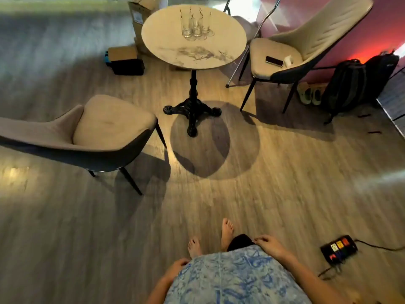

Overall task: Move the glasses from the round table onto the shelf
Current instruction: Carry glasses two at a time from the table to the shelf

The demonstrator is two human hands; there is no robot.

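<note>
Several clear tall glasses (195, 25) stand clustered on the far part of the round pale marble table (173, 48), which rests on a black pedestal base. Both of my hands hang low at my sides, far from the table. My left hand (176, 267) is by my hip with fingers loosely curled, holding nothing. My right hand (270, 245) rests against my blue patterned clothing, fingers loosely bent, holding nothing. My bare feet are on the wooden floor. No shelf is in view.
A beige chair (105, 130) stands left of the table, another beige chair (291, 51) at the right with a phone (274, 61) on its seat. Boxes (125, 60) sit behind the table, backpacks (355, 82) at right, a power strip (338, 250) on the floor near my right.
</note>
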